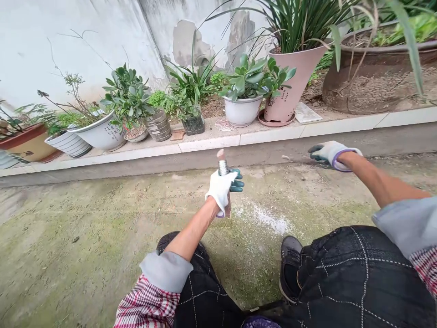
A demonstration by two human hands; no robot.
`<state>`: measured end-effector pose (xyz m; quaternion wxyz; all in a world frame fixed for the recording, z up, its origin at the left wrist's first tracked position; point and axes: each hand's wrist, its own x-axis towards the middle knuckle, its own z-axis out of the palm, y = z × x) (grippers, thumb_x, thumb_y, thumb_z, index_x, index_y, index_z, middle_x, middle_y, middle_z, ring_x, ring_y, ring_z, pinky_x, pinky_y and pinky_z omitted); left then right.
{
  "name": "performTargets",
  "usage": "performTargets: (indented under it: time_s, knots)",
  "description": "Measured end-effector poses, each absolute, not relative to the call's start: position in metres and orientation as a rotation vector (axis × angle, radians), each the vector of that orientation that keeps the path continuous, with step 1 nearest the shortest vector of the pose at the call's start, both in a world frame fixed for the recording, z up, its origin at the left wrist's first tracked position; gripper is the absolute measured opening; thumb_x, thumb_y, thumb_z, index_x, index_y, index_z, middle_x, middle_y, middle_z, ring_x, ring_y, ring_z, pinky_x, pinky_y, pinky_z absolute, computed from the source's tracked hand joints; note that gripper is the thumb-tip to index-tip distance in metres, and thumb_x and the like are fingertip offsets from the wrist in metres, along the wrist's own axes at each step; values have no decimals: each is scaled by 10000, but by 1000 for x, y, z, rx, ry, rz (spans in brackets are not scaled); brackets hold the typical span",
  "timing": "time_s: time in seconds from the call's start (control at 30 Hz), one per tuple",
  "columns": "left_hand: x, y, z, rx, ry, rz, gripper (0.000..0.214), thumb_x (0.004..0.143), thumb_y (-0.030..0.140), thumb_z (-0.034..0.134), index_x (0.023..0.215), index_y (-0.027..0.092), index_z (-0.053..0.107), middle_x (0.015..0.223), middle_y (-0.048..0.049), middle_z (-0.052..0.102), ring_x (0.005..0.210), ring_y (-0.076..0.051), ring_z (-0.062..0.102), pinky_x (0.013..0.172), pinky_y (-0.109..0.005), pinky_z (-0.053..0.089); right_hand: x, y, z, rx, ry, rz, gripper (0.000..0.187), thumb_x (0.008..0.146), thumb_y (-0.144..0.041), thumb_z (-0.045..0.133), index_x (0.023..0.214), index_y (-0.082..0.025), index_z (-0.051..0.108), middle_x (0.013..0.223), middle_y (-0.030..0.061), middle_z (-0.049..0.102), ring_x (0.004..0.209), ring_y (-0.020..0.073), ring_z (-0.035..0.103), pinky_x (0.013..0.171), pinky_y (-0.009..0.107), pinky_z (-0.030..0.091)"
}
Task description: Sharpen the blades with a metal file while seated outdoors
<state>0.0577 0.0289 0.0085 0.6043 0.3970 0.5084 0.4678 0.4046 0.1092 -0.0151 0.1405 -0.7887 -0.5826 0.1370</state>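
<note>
Left hand (219, 187) loaded, right hand (330, 155) unclear

Near side: one shoe (289, 262) clearly in view. Left hand gripping one silver-banded tool (223, 167), left of one white powder patch (275, 222). Right hand near one small pale stick (286, 158); can't tell if it's holding anything. Ledge (266, 137) behind: at least nine pots (241, 111). Dark characters on one pink pot (295, 75), one white oval pot (102, 135); too small to read.

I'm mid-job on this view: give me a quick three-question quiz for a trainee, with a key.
1. Which hand holds the silver-banded item?
2. True or false: the white powdery patch lies on the ground.
3. The tall flared pot just right of the low white pot is: A blue, B pink, C black?

Key: 1. The left hand. 2. True. 3. B.
</note>
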Motion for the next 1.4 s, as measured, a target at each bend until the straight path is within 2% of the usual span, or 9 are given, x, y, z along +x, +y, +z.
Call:
performTargets:
  time_s: [0.13,0.27,0.4,0.6,0.77,1.07,1.23,1.33,1.4]
  knots:
    - [62,25,6,955,1187,1006,190,769,202,681,910,118,585,734,-66,672,514,-151,634,476,-285,539,411,89,-21,-1944,-1543,775,406,990,-320,466,743,-54,647,835,112,690,732,91,650,728,242,504]
    - [54,29,5,904,1239,1028,213,766,207,692,924,115,583,728,-74,675,514,-150,633,487,-284,539,405,84,-21,-1768,-1374,1016,386,943,-194,456,604,-116,625,660,99,691,647,87,625,771,192,503]
    - [49,30,0,926,1242,990,210,765,203,686,921,114,578,705,-67,672,512,-153,635,486,-283,543,368,81,-13,-1415,-1141,1340,110,809,-101,588,886,-141,654,878,139,717,769,194,684,796,407,577]
    - [61,28,-4,986,1226,840,199,747,180,691,906,101,603,714,-79,686,518,-171,648,479,-295,554,263,50,-15,-1061,-1470,1694,419,588,-209,749,988,-159,634,1000,102,686,903,223,638,683,376,603]
    - [71,31,4,1073,1289,854,128,741,133,692,851,92,641,632,-40,653,480,-122,617,490,-236,542,225,41,-12,-1001,-1618,1666,264,589,-228,644,835,-148,593,776,14,642,717,155,597,660,313,556]
    - [50,24,9,1023,1109,610,178,771,195,684,903,78,656,786,-120,717,539,-161,660,469,-257,544,217,45,-30,-1113,-1802,1550,196,512,-192,618,675,-181,511,648,-35,567,640,128,540,606,274,507]
    - [38,33,4,1062,1129,660,280,798,221,652,1051,103,639,737,-70,693,473,-115,592,436,-230,493,222,32,-32,-1124,-1639,1795,311,630,-406,627,831,-176,564,601,-9,572,521,138,561,476,264,476]
    - [23,43,0,1201,1252,704,390,819,231,617,1198,142,600,675,-11,652,374,-54,421,376,-192,397,229,26,-27,-1235,-1722,1608,351,741,-441,528,930,-160,616,486,-50,453,407,109,436,392,229,357]
    - [13,50,-4,1351,1424,627,407,826,223,590,1229,167,589,667,2,639,370,-56,388,385,-198,390,229,20,-20,-1252,-1905,1426,338,796,-414,472,922,-156,651,521,-24,496,442,112,438,435,240,370]
